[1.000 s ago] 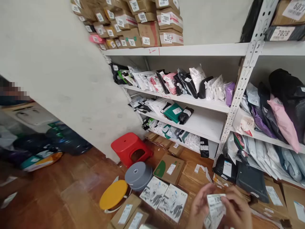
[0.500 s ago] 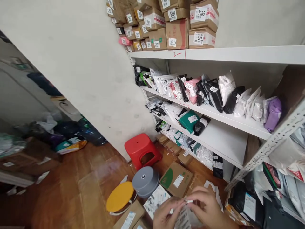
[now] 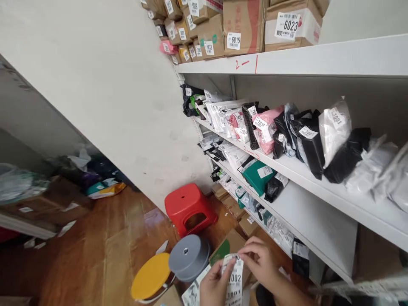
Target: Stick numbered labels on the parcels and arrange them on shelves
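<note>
A strip of white printed number labels [image 3: 235,285] hangs between my hands at the bottom of the head view; one label reads 1002. My left hand [image 3: 214,282] is closed on the strip's left side, its thumb lying over the front. With thumb and forefinger together, my right hand [image 3: 259,264] pinches at the strip's top right corner. Behind the hands are a brown carton [image 3: 229,245] with a green patch and a printed white box [image 3: 193,293]. The lower end of the strip runs out of the frame.
White shelves [image 3: 315,212] on the right hold several labelled parcels, including a green one [image 3: 258,174]. Numbered cartons [image 3: 244,27] fill the top shelf. On the wooden floor stand a red stool [image 3: 183,202], a grey round container [image 3: 185,257] and a yellow-lidded one [image 3: 151,276].
The view has moved nearer the shelves. Earlier both hands pinched a small white piece above a whitish plastic bag; now the number label strip is held up and the bag is out of sight.
</note>
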A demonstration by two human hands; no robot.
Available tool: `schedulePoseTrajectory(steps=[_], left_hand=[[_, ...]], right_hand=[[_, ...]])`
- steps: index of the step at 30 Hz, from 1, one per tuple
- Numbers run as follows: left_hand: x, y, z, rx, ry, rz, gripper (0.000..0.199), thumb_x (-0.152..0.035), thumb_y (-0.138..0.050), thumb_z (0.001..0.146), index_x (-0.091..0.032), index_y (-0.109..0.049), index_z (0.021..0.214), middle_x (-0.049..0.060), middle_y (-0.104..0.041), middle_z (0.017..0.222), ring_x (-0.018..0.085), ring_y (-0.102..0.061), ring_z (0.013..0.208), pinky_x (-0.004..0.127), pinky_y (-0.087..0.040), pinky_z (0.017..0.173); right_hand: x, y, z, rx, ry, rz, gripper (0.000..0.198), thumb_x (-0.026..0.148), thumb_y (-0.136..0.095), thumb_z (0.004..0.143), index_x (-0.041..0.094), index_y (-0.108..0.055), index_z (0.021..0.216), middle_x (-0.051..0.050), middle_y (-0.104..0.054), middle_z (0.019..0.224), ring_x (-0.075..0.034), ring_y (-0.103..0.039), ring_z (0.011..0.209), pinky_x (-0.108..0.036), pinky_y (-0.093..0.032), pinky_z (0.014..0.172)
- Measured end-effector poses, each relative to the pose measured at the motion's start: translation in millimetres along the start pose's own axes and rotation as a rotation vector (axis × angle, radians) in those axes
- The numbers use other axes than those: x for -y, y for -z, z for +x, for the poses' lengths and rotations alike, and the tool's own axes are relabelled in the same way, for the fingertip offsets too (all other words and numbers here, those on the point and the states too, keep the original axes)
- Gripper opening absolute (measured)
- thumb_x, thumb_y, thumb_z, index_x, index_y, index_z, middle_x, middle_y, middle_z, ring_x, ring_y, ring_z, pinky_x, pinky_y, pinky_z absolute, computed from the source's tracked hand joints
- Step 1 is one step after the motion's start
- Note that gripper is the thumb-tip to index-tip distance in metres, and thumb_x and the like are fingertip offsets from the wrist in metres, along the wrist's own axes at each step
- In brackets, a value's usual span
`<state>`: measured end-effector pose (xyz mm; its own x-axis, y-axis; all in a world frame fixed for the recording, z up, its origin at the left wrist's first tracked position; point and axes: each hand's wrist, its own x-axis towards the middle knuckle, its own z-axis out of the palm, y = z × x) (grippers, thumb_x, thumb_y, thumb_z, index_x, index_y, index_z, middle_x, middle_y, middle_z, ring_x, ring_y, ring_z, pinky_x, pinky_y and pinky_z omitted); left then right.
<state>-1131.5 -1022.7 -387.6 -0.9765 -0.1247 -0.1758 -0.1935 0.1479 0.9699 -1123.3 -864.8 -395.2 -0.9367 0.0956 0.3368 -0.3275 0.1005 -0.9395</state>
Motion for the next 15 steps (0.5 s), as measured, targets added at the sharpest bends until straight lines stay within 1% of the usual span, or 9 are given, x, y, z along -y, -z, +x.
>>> schedulePoseTrajectory(steps=[1, 3, 4, 6, 9, 11, 13, 15], left_hand=[[-2, -8, 14, -0.025, -0.003, 0.032, 0.062, -0.08, -0.078, 0.044, -0.019, -0.069, 0.056, 0.002, -0.068, 0.058, 0.021, -0.064, 0.061, 0.026, -0.053, 0.06], [-4, -25, 43, -0.062, 0.016, 0.047, 0.063, -0.08, -0.077, 0.046, -0.019, -0.064, 0.052, 0.0, -0.063, 0.053, 0.019, -0.061, 0.057, 0.026, -0.051, 0.057], [-4, -34, 58, -0.064, 0.045, 0.033, 0.064, -0.08, -0.077, 0.045, -0.019, -0.064, 0.055, 0.0, -0.064, 0.054, 0.019, -0.061, 0.056, 0.027, -0.051, 0.056], [2, -53, 89, -0.028, 0.115, -0.015, 0.068, -0.081, -0.078, 0.04, -0.018, -0.069, 0.064, 0.002, -0.069, 0.06, 0.021, -0.063, 0.057, 0.029, -0.052, 0.055], [21, -75, 131, 0.039, 0.184, -0.011, 0.073, -0.084, -0.076, 0.037, -0.017, -0.07, 0.066, 0.004, -0.069, 0.059, 0.022, -0.063, 0.054, 0.029, -0.05, 0.051], [37, -83, 149, 0.075, 0.196, 0.043, 0.074, -0.086, -0.073, 0.039, -0.017, -0.071, 0.064, 0.005, -0.069, 0.056, 0.022, -0.063, 0.054, 0.029, -0.049, 0.05], [53, -85, 157, 0.088, 0.202, 0.1, 0.074, -0.088, -0.071, 0.043, -0.016, -0.071, 0.064, 0.005, -0.069, 0.055, 0.023, -0.064, 0.055, 0.028, -0.048, 0.05], [69, -84, 156, 0.089, 0.214, 0.133, 0.072, -0.086, -0.071, 0.048, -0.017, -0.073, 0.066, 0.006, -0.072, 0.06, 0.023, -0.065, 0.057, 0.027, -0.049, 0.052]], right_hand=[[-15, 1, 15, 0.008, -0.035, 0.025, 0.023, 0.041, -0.066, 0.089, 0.022, -0.079, 0.084, -0.005, -0.069, 0.08, -0.017, -0.065, 0.073, -0.027, -0.05, 0.064], [-43, 2, 46, 0.027, -0.1, 0.074, 0.026, 0.044, -0.069, 0.086, 0.021, -0.078, 0.082, -0.006, -0.07, 0.079, -0.017, -0.066, 0.072, -0.027, -0.05, 0.062], [-57, 2, 61, 0.034, -0.128, 0.095, 0.028, 0.046, -0.07, 0.084, 0.02, -0.078, 0.081, -0.006, -0.071, 0.079, -0.018, -0.067, 0.073, -0.027, -0.051, 0.062], [-85, 2, 95, 0.003, -0.17, 0.121, 0.033, 0.052, -0.072, 0.08, 0.02, -0.077, 0.077, -0.007, -0.073, 0.078, -0.02, -0.068, 0.073, -0.028, -0.052, 0.063], [-131, 5, 154, -0.152, -0.215, 0.104, 0.045, 0.063, -0.071, 0.074, 0.019, -0.073, 0.07, -0.008, -0.072, 0.072, -0.022, -0.068, 0.068, -0.032, -0.054, 0.062], [-165, 12, 200, -0.286, -0.244, 0.059, 0.05, 0.068, -0.063, 0.077, 0.018, -0.07, 0.073, -0.009, -0.072, 0.073, -0.021, -0.066, 0.067, -0.033, -0.054, 0.063], [-198, 20, 248, -0.425, -0.27, -0.003, 0.05, 0.066, -0.053, 0.085, 0.018, -0.067, 0.082, -0.01, -0.073, 0.082, -0.021, -0.065, 0.072, -0.034, -0.054, 0.068], [-224, 26, 289, -0.5, -0.286, -0.066, 0.044, 0.059, -0.051, 0.088, 0.017, -0.065, 0.084, -0.011, -0.073, 0.085, -0.02, -0.065, 0.075, -0.033, -0.054, 0.07]])
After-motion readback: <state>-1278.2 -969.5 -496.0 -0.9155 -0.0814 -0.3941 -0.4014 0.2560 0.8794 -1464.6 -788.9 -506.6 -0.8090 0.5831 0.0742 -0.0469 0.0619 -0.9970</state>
